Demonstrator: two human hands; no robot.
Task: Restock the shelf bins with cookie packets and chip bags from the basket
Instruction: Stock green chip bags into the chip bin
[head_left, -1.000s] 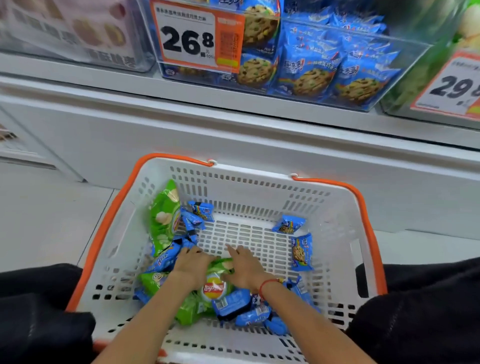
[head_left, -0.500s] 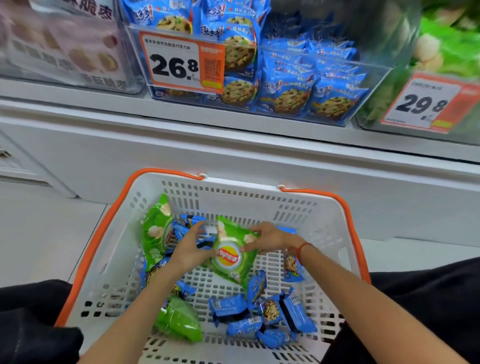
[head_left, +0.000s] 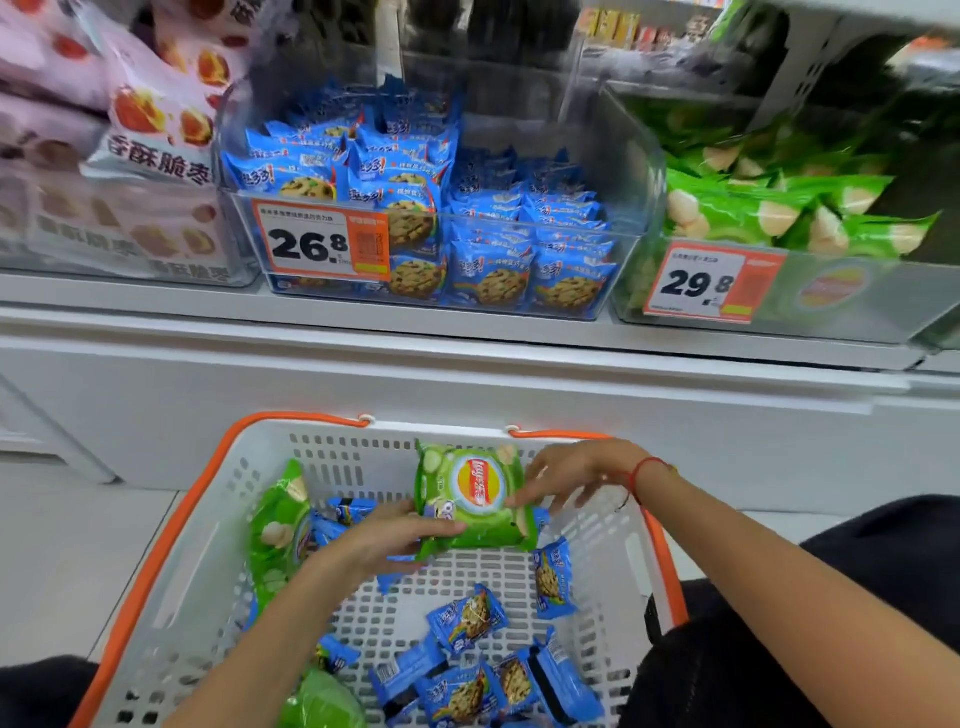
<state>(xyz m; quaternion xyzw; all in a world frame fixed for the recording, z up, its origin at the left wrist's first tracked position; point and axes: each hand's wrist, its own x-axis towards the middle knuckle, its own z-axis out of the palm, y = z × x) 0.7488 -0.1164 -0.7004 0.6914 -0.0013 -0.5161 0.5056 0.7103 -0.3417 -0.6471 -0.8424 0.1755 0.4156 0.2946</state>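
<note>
A white basket (head_left: 171, 530) with orange handles stands on the floor below the shelf. Above its middle I hold a green chip bag (head_left: 472, 499) upright. My left hand (head_left: 384, 540) grips its lower left corner. My right hand (head_left: 576, 475) pinches its right edge, the other fingers spread. Several blue cookie packets (head_left: 467, 621) lie loose on the basket floor. Another green chip bag (head_left: 278, 525) leans on the left wall, and a third (head_left: 322, 701) lies at the near edge. On the shelf, the clear cookie bin (head_left: 618, 244) is ahead and the chip bin (head_left: 878, 291) is at the right.
Pink snack bags (head_left: 156, 114) fill the bin at the left. Orange price tags reading 26.8 (head_left: 322, 244) and 29.8 (head_left: 701, 283) hang on the bin fronts. A white shelf ledge (head_left: 467, 358) juts out above the basket. My dark-clothed knees flank the basket.
Both hands have lifted the green chip bag from the basket floor up to the height of the far rim. The view has tilted up, showing more of the shelf bins.
</note>
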